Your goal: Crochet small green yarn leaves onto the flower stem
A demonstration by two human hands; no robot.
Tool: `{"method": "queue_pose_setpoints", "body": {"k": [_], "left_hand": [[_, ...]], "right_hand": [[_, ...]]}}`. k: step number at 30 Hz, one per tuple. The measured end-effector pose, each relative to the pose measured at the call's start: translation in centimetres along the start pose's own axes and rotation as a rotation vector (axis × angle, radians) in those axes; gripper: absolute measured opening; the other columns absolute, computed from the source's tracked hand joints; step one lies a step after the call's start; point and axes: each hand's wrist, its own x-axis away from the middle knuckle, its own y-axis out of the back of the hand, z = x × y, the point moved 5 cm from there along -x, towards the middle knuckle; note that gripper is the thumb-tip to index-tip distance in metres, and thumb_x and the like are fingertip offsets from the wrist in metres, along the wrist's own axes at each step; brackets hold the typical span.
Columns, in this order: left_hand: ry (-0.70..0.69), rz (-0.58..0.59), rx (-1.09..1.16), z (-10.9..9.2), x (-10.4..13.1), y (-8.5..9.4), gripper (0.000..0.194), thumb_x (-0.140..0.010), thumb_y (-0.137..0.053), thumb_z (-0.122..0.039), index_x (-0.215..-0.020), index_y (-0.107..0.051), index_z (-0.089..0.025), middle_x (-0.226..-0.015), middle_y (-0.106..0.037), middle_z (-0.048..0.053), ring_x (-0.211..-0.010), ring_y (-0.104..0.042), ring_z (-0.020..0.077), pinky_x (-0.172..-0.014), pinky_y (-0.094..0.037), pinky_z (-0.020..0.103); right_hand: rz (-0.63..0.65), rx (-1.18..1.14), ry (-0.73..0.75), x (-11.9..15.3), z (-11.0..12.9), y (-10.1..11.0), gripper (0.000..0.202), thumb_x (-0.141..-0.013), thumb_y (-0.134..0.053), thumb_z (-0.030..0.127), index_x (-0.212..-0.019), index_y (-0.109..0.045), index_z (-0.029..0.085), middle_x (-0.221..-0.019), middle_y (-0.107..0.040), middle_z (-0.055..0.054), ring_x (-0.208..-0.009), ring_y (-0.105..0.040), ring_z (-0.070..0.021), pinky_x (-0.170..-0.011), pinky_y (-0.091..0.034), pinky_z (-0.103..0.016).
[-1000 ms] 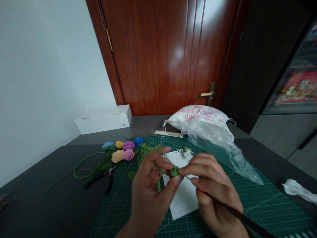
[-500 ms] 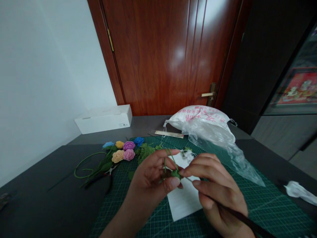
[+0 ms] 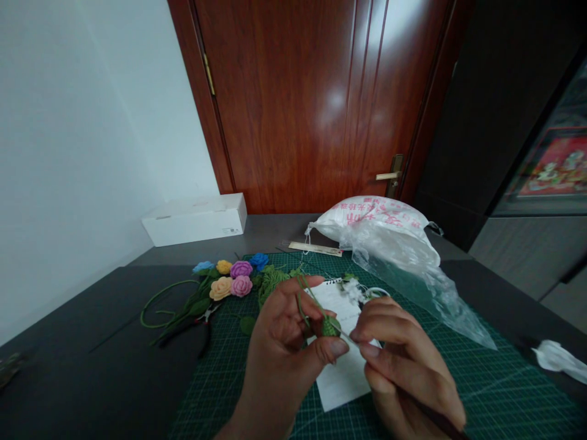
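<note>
My left hand (image 3: 293, 342) pinches a small green crochet piece (image 3: 331, 326) between thumb and fingers. A strand of green yarn (image 3: 312, 295) loops over its raised index finger and runs down to the piece. In my right hand (image 3: 408, 360) is a crochet hook (image 3: 349, 337), gripped like a pen, its thin metal shaft reaching to the green piece. The hook's tip is too small to make out against the stitches. Beneath both hands lies a white notepad sheet (image 3: 342, 382) on a green cutting mat (image 3: 486, 379).
Crocheted flowers (image 3: 241, 285) with green stems and black-handled pliers (image 3: 206, 327) lie at left. Behind my left hand is a bundle of green yarn (image 3: 271, 281). A white box (image 3: 195, 220) stands at the back left, a plump white bag (image 3: 376, 223) at the back right.
My right hand has drawn slightly down and right, so more of the hook's shaft shows beside the green piece. The left hand has tilted a little, and the piece is more visible.
</note>
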Motion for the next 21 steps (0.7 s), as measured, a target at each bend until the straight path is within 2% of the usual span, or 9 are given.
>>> {"method": "queue_pose_setpoints", "body": {"k": [3, 7, 11, 15, 21], "left_hand": [[-0.012, -0.033, -0.005, -0.3, 0.1, 0.2, 0.056, -0.063, -0.091, -0.010, -0.112, -0.070, -0.029, -0.081, -0.064, -0.003, -0.074, -0.062, 0.0138, -0.067, -0.052, 0.023], [-0.005, -0.068, 0.015, -0.6, 0.2, 0.5, 0.058, -0.063, -0.091, -0.009, -0.113, -0.069, -0.029, -0.082, -0.064, -0.003, -0.077, -0.063, 0.0139, -0.069, -0.053, 0.022], [-0.008, -0.069, 0.073, -0.1, 0.3, 0.4, 0.061, -0.063, -0.090, -0.008, -0.117, -0.069, -0.027, -0.079, -0.063, -0.004, -0.075, -0.063, 0.0126, -0.067, -0.053, 0.020], [-0.033, -0.070, 0.074, 0.2, 0.4, 0.0, 0.065, -0.065, -0.088, -0.007, -0.123, -0.066, -0.025, -0.075, -0.062, -0.006, -0.068, -0.061, 0.0096, -0.063, -0.050, 0.017], [-0.119, -0.047, -0.126, -0.6, -0.1, -0.3, 0.070, -0.075, -0.079, -0.007, -0.137, -0.055, -0.029, -0.077, -0.064, -0.005, -0.069, -0.063, 0.0117, -0.064, -0.055, 0.021]], "right_hand": [[-0.038, -0.133, -0.053, 0.3, -0.5, -0.5, 0.037, -0.093, -0.060, 0.011, -0.124, -0.058, 0.030, -0.089, -0.067, -0.001, -0.076, -0.063, -0.0191, -0.075, -0.054, -0.045], [-0.055, -0.188, -0.118, 0.1, -0.7, -1.4, 0.023, -0.093, -0.058, 0.011, -0.107, -0.061, 0.029, -0.083, -0.065, 0.000, -0.075, -0.063, -0.0186, -0.071, -0.054, -0.040], [-0.005, -0.054, -0.086, 0.0, -0.2, -2.1, 0.024, -0.090, -0.054, 0.003, -0.098, -0.059, 0.025, -0.082, -0.063, 0.000, -0.076, -0.061, -0.0167, -0.066, -0.053, -0.033], [-0.065, 0.169, 0.048, -0.2, 0.8, -2.3, 0.031, -0.083, -0.050, -0.007, -0.090, -0.054, 0.023, -0.080, -0.062, 0.001, -0.070, -0.058, -0.0140, -0.066, -0.051, -0.032], [-0.141, 0.120, -0.008, 0.1, 0.4, -2.0, 0.027, -0.084, -0.052, -0.001, -0.098, -0.052, 0.021, -0.078, -0.060, 0.000, -0.068, -0.057, -0.0159, -0.065, -0.051, -0.034]]}}
